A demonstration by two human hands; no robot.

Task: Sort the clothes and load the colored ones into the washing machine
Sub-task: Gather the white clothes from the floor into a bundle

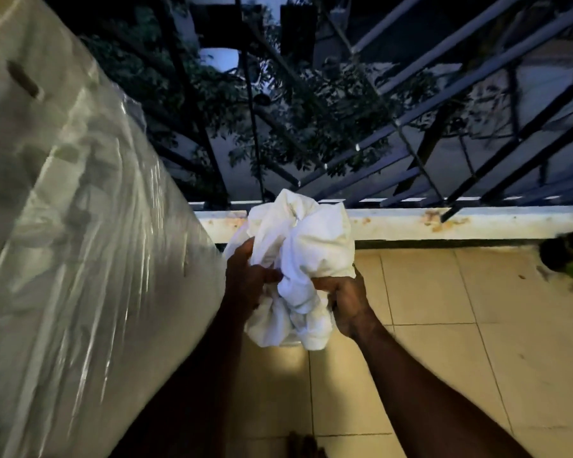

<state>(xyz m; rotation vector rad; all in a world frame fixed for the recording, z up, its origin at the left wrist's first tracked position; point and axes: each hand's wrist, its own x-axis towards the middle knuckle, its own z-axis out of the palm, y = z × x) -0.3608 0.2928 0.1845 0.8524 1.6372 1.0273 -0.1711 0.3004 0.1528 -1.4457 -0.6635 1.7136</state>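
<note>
cloth (300,259): white | floor tiles (477,325): beige | railing (444,104): dark

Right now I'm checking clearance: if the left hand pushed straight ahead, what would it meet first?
Probably the white ledge, after the cloth the left hand grips; depth is unclear.
</note>
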